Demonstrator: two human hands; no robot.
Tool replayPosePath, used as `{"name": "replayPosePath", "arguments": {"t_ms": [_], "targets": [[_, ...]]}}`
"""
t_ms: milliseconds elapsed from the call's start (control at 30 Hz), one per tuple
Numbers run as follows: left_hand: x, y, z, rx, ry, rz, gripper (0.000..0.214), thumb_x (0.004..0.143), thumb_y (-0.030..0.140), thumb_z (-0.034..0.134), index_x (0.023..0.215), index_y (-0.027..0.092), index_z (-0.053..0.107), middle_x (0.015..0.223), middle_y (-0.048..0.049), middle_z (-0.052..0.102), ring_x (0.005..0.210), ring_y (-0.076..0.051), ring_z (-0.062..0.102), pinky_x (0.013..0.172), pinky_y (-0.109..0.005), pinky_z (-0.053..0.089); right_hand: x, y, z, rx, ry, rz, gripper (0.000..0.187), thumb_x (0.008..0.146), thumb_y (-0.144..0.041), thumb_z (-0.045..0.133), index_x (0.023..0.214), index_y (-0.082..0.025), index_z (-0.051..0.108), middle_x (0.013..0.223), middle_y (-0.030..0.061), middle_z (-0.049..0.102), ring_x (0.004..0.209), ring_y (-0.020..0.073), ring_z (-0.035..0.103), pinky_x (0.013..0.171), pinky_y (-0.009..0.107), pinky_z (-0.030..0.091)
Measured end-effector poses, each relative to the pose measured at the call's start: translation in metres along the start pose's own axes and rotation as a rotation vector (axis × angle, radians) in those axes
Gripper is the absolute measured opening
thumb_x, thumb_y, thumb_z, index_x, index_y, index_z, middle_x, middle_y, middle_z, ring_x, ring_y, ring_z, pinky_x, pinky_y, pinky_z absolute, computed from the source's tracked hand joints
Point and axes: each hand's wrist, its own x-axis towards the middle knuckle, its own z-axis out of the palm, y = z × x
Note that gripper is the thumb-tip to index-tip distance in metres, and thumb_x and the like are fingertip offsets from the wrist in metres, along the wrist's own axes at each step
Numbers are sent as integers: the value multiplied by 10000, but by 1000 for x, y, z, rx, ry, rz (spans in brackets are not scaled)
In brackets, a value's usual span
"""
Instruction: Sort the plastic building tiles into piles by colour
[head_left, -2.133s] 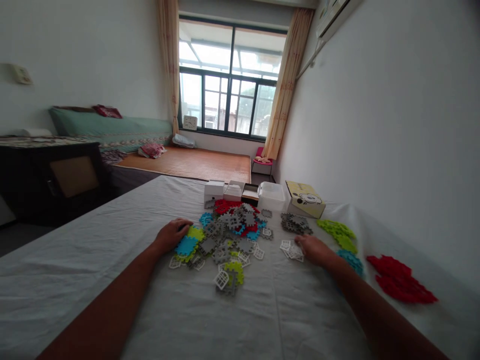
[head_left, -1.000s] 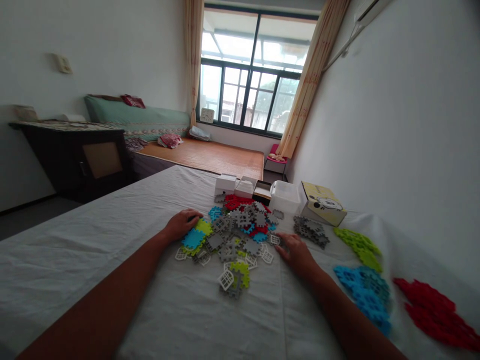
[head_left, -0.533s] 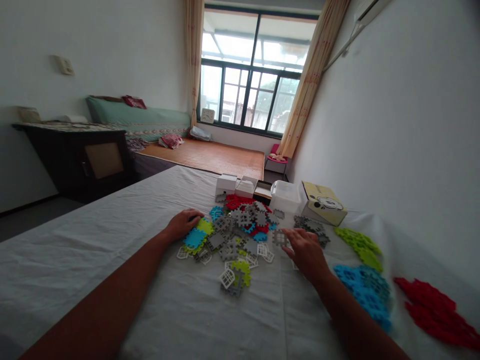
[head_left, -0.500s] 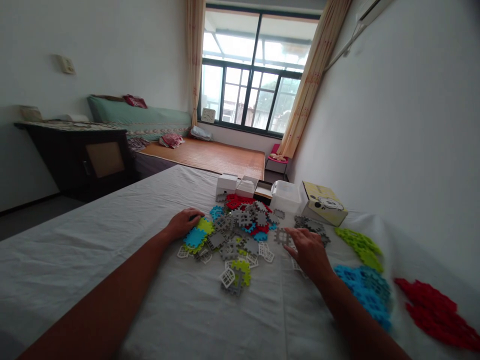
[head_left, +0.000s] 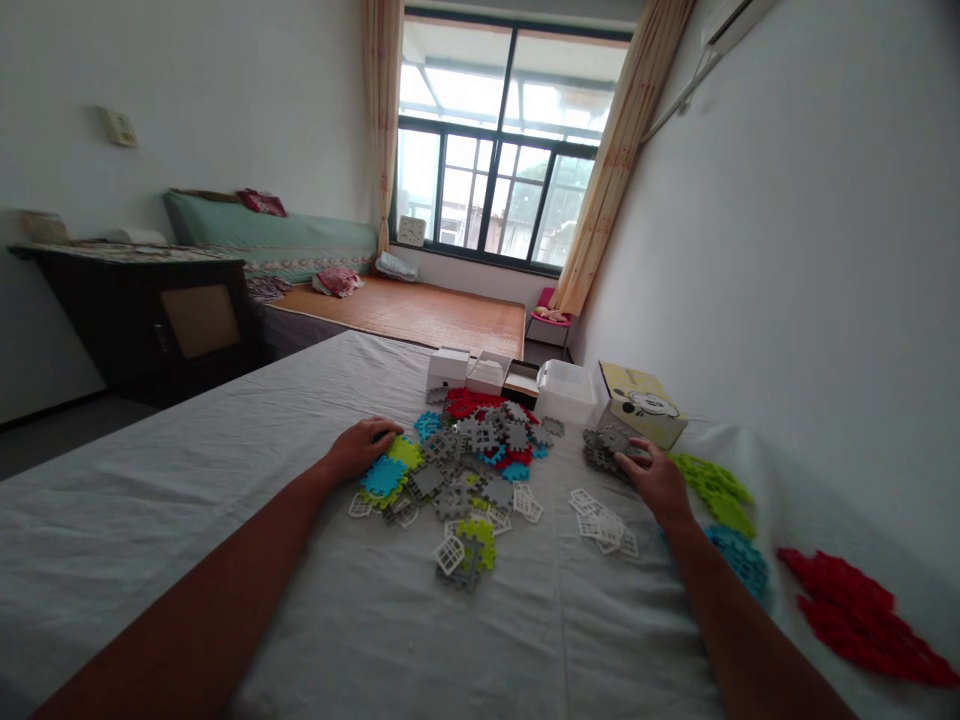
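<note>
My left hand point(head_left: 364, 448) rests at the left edge of a mixed pile of jigsaw-edged plastic building tiles, its fingers loosely bent and apart. Beside its fingertips lie a lime-green tile point(head_left: 405, 453) and a blue tile point(head_left: 384, 476). My right hand point(head_left: 658, 480) is at a separate heap of grey tiles point(head_left: 600, 448), its thumb and fingers pinched on a grey tile point(head_left: 634, 452) at the heap's right side. The tile is partly hidden by the fingers. Grey, red and blue tiles point(head_left: 484, 435) make up most of the mixed pile.
White lattice window pieces point(head_left: 604, 525) lie below the right hand. Lime-green tiles point(head_left: 716, 482), blue tiles point(head_left: 739, 562) and red tiles point(head_left: 862, 610) form heaps at right. Small white boxes point(head_left: 448, 370), a clear plastic bin point(head_left: 566, 392) and a yellow carton point(head_left: 641, 405) stand behind.
My right hand has moved right and away from me, carrying a grey tile from beside the mixed pile to the grey heap. The white lattice pieces have come into view. My left hand stays put.
</note>
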Motion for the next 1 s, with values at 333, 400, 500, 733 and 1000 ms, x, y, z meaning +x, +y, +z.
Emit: {"name": "replayPosePath", "arguments": {"t_ms": [333, 400, 500, 733, 1000], "targets": [[-1, 5, -3, 10, -20, -3, 360, 791, 374, 387, 960, 199, 651, 1010, -34, 645, 957, -184, 568, 853, -265, 421, -57, -74, 13, 148, -471, -320, 292, 788, -405, 481, 960, -210, 614, 868, 58, 651, 752, 170, 610, 693, 303, 483], [-1, 6, -3, 4, -19, -4, 363, 789, 375, 386, 959, 195, 651, 1012, -37, 644, 958, -186, 567, 857, -270, 421, -73, -95, 19, 107, -571, -422, 300, 766, -397, 535, 1001, -226, 607, 920, 58, 640, 814, 175, 596, 746, 311, 472], [-2, 6, -3, -1, -19, -8, 364, 787, 376, 388, 968, 197, 648, 1011, -37, 643, 961, -185, 564, 867, -274, 417, -87, -112, 24, 35, -586, -506, 349, 754, -375, 572, 1072, -233, 578, 1006, 63, 628, 946, 198, 552, 834, 332, 438], [-1, 4, -2, 0, -29, 3, 365, 787, 378, 390, 976, 208, 652, 1014, -35, 640, 970, -186, 558, 880, -277, 409, -91, -116, 30, -3, -500, -591, 241, 854, -298, 432, 995, -249, 621, 985, 37, 653, 927, 171, 554, 841, 309, 429], [-2, 7, -3, 3, -16, -8, 374, 782, 392, 391, 970, 210, 657, 1012, -30, 645, 963, -184, 567, 869, -267, 418, -68, -91, 8, -10, -441, -446, 284, 838, -324, 418, 1009, -221, 620, 902, 48, 664, 820, 171, 595, 768, 293, 444]]}}
